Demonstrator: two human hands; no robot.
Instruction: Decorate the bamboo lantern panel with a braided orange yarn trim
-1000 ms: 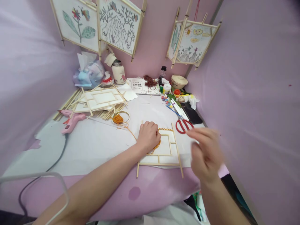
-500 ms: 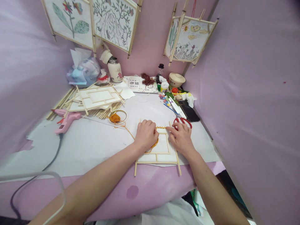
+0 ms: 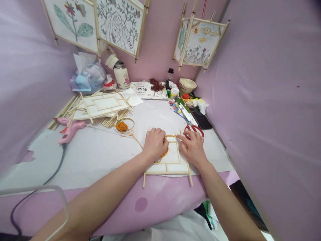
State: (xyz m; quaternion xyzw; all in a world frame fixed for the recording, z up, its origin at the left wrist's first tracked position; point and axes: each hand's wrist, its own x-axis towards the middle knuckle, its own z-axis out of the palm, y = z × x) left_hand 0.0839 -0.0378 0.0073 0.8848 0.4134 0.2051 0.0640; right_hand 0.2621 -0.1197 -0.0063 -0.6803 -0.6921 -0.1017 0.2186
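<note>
A wooden stick frame [image 3: 166, 166] backed with white paper lies at the table's front edge. Wavy orange cord [image 3: 171, 136] runs along its far stick, between my two hands. My left hand [image 3: 155, 144] rests over the frame's left part, its fingers curled round the cord; loose orange loops [image 3: 164, 154] show beneath it. With the index finger stretched out, my right hand [image 3: 193, 147] touches the cord's right end near the corner. Its other fingers are partly bent and lie close to red-handled scissors [image 3: 198, 131]. What lies under the left palm is hidden.
A pink glue gun [image 3: 71, 130] with its cable sits at left. Behind it are stacked frames [image 3: 105, 104] and sticks. An orange yarn ball [image 3: 121, 126] lies by a tape ring. A phone [image 3: 202, 118], white pens [image 3: 188, 113] and a bowl [image 3: 187, 85] stand at right.
The view has shifted slightly. Both hands keep the same places on the frame and cord.
</note>
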